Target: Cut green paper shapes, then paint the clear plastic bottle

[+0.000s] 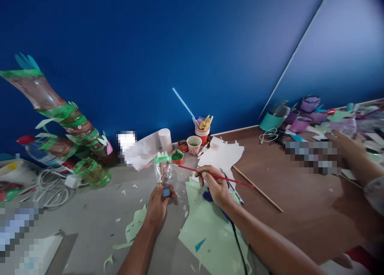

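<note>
My left hand is closed around the blue-capped neck of an upside-down cut plastic bottle with a green painted rim and brown paint inside. My right hand pinches a thin red-handled paintbrush, whose tip points left toward the bottle, close to its rim. Just behind the bottle sits a small pot of green paint. Light green paper sheets lie under my right hand.
A stacked tower of painted bottles leans at left. Paint cups, a cup of tools and a paper roll stand by the blue wall. A long wooden stick lies on the brown floor. Another person's arm works at right.
</note>
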Tool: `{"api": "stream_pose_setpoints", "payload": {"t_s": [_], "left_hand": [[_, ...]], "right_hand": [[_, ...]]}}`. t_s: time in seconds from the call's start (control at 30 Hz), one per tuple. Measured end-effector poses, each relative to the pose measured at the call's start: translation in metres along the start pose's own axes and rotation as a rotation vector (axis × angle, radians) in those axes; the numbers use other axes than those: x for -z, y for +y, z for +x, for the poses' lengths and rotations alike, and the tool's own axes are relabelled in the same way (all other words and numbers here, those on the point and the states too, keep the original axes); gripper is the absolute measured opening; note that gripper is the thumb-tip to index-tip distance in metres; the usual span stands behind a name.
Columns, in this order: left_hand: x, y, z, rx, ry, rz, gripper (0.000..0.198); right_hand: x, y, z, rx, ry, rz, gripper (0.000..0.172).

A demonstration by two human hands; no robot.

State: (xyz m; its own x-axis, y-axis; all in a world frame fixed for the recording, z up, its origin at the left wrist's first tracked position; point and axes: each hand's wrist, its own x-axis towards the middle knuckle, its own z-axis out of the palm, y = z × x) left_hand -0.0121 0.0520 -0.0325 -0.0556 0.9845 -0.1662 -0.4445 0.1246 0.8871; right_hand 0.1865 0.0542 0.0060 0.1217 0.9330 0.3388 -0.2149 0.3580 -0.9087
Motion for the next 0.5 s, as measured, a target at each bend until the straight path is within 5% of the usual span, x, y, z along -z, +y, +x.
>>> {"api": "stream_pose_setpoints", "payload": {"t_s": [0.5], "left_hand": [[-0.0031, 0.0024, -0.0005, 0.048, 0.021, -0.107, 0.042]], "right_hand": [[0.0009, 0.0034, -0.0002, 0.005, 0.001, 0.038, 0.015]]}}
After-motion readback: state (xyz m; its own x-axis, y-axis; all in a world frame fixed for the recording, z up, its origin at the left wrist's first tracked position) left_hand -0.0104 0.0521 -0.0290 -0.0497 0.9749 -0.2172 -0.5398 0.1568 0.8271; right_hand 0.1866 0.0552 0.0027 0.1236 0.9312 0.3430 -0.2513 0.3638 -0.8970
